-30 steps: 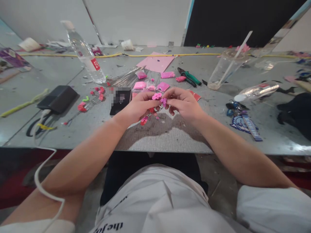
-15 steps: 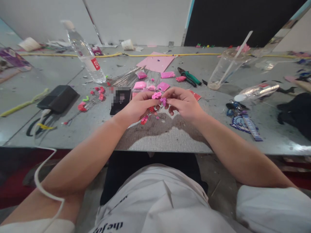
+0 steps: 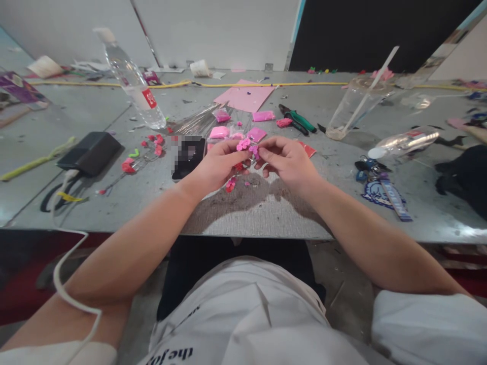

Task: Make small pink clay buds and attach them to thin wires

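Observation:
My left hand (image 3: 220, 163) is closed round a small bunch of clay flowers, with a pink flower cluster (image 3: 244, 144) showing above the thumb. Red and pink blossoms (image 3: 230, 184) of the bunch hang out below its fingers. My right hand (image 3: 283, 158) pinches a purple clay flower (image 3: 254, 150) right beside the pink cluster. The stems are mostly hidden by the fingers. Just beyond the hands lie packets of pink clay (image 3: 219, 133) and a magenta packet (image 3: 256, 134). A dark phone (image 3: 194, 159), partly blurred, is next to my left wrist.
Further back are thin wires (image 3: 200, 120), a pink sheet (image 3: 245, 96) and green-handled pliers (image 3: 300, 120). A water bottle (image 3: 133, 83) and black adapter (image 3: 90, 153) stand left, near loose red flowers (image 3: 129, 165). Right are a plastic cup (image 3: 352, 109), a lying bottle (image 3: 405, 142) and keychains (image 3: 384, 192).
The purple flower has shifted slightly up and closer to the pink cluster. The hanging red and pink blossoms have moved a little right and up. Both hands keep their hold.

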Demonstrator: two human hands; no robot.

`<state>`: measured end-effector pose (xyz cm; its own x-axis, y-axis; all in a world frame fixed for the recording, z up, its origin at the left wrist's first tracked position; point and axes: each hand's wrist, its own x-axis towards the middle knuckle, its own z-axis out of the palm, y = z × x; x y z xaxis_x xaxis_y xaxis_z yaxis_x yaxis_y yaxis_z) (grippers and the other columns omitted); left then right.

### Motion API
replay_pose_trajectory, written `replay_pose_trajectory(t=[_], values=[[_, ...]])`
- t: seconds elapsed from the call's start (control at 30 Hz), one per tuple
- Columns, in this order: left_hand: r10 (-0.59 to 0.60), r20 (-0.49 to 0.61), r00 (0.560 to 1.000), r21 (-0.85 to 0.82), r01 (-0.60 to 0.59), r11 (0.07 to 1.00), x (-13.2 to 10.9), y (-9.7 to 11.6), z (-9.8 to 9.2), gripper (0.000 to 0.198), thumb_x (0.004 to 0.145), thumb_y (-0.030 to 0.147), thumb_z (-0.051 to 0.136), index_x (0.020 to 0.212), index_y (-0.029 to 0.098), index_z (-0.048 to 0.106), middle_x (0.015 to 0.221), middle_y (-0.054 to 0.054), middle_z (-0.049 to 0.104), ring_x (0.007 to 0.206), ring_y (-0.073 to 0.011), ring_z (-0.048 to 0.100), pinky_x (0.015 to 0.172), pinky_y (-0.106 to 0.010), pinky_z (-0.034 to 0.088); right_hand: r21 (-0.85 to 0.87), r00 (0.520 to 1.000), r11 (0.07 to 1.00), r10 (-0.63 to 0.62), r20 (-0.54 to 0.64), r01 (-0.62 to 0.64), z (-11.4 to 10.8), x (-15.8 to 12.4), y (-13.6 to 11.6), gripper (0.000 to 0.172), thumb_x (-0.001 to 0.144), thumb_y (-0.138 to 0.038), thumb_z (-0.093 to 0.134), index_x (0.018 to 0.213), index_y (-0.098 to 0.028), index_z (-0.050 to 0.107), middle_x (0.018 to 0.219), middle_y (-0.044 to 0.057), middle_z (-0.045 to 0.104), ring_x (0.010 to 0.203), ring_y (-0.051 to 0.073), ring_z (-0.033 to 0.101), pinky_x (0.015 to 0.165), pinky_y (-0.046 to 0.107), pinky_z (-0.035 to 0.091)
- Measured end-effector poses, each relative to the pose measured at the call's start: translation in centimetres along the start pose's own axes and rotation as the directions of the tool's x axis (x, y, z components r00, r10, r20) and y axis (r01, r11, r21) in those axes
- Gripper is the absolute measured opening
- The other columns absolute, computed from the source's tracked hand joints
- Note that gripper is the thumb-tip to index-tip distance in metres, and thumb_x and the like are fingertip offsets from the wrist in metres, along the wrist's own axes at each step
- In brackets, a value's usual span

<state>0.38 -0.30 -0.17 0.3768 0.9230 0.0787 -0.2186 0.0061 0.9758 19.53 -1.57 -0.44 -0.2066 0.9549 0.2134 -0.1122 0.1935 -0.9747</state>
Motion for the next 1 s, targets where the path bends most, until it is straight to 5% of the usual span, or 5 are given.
replay_pose_trajectory(t=[0.57,0.83,1.0], values=[[-0.024,-0.056,0.998,0.036,0.026,0.999,0.2,-0.6,0.0,0.020,0.079,0.027,0.089,0.088,0.016,0.075,0.083,-0.001,0.071,0.074,-0.0115,0.067,0.068,-0.023,0.057,0.018,0.991,0.995,0.102,-0.085,-0.100,0.2,-0.3,0.1,0.009,0.084,-0.025,0.088,0.088,-0.019,0.083,0.077,0.003,0.079,0.071,0.015,0.073,0.063,0.026,0.061],[-0.039,-0.053,0.998,-0.015,0.038,0.999,0.2,-1.1,0.0,0.019,0.081,0.025,0.088,0.091,0.016,0.073,0.084,-0.002,0.074,0.074,-0.0133,0.072,0.074,-0.027,0.062,-0.178,0.995,0.981,0.057,-0.081,-0.071,0.3,-0.5,0.1,0.011,0.091,-0.027,0.082,0.084,-0.018,0.082,0.069,0.002,0.077,0.056,0.011,0.067,0.057,0.025,0.058],[-0.104,-0.085,0.991,-0.074,0.098,0.992,0.4,-1.0,0.3,0.011,0.083,0.017,0.084,0.088,0.015,0.074,0.085,-0.003,0.075,0.079,-0.0172,0.076,0.085,-0.034,0.066,-0.180,0.994,0.980,0.077,-0.082,-0.091,0.4,-0.2,0.5,0.007,0.092,-0.023,0.079,0.087,-0.018,0.082,0.075,0.004,0.080,0.063,0.013,0.072,0.060,0.025,0.060]])
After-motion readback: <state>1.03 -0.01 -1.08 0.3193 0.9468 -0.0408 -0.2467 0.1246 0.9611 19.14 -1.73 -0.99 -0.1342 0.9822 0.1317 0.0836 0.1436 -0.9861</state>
